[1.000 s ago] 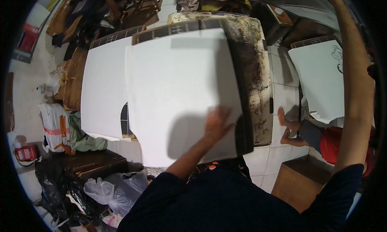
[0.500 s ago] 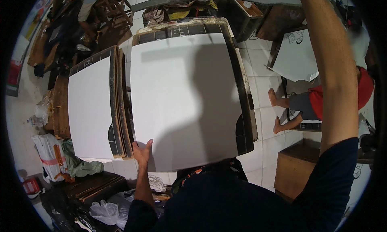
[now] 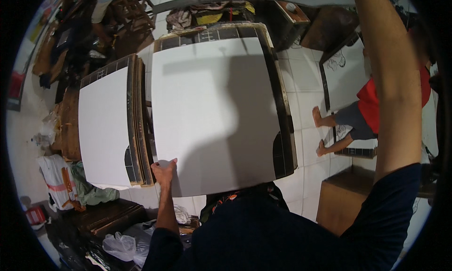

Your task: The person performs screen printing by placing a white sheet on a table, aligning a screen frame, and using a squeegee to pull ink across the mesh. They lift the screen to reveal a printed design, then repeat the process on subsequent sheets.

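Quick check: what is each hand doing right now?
Left hand: gripping the white sheet at its near left corner.
Right hand: out of frame, arm raised; cannot tell.

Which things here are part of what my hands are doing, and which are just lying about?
In hand: left hand at the near-left corner of the big white sheet; the black gridded board beneath it.
Lying about: second white sheet, plastic bags, wooden box.

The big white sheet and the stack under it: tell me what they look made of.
White sheet: probably paper or thin card, matte, since it shows soft shadows and no glare; the left hand grips its near left corner. Stack: apparently layered boards, dark worn edges with thin lines; material uncertain.
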The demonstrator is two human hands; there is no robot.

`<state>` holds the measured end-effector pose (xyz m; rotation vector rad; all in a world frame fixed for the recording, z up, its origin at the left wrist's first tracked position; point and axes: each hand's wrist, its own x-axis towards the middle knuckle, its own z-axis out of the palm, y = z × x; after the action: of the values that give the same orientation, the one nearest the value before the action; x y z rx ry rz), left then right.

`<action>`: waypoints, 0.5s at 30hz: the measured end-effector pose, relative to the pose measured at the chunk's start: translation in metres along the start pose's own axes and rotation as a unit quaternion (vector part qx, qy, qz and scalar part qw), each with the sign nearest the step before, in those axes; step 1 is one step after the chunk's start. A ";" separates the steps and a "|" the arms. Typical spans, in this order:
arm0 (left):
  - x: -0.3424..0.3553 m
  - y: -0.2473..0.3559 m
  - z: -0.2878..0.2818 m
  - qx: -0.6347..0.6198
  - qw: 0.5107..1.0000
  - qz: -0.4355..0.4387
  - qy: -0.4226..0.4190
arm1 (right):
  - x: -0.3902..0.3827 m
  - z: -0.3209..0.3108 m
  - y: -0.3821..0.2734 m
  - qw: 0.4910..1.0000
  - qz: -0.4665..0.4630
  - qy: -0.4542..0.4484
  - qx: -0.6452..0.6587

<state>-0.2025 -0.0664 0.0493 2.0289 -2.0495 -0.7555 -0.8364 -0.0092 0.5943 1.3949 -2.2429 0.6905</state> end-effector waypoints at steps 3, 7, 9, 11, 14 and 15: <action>0.010 -0.018 0.012 -0.005 1.000 0.018 -0.003 | -0.016 -0.001 -0.015 0.998 0.058 -0.028 0.016; 0.003 0.037 0.003 0.004 0.998 0.064 0.002 | -0.072 0.004 -0.029 0.996 0.079 -0.020 -0.022; -0.009 0.115 -0.015 -0.075 0.983 0.169 -0.013 | -0.112 0.016 -0.030 0.994 0.095 -0.007 -0.045; -0.044 0.209 -0.030 -0.279 0.926 0.253 -0.032 | -0.173 0.034 -0.027 0.996 0.033 0.016 -0.076; -0.108 0.312 -0.050 -0.691 0.611 0.224 -0.315 | -0.266 0.075 -0.030 0.986 -0.068 0.115 -0.096; -0.125 0.328 -0.049 -0.762 0.513 0.117 -0.378 | -0.300 0.089 -0.032 0.986 -0.091 0.107 -0.093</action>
<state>-0.4634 0.0276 0.2697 0.2913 -0.7030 -2.3513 -0.6898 0.1363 0.3572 1.3435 -1.9327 0.5274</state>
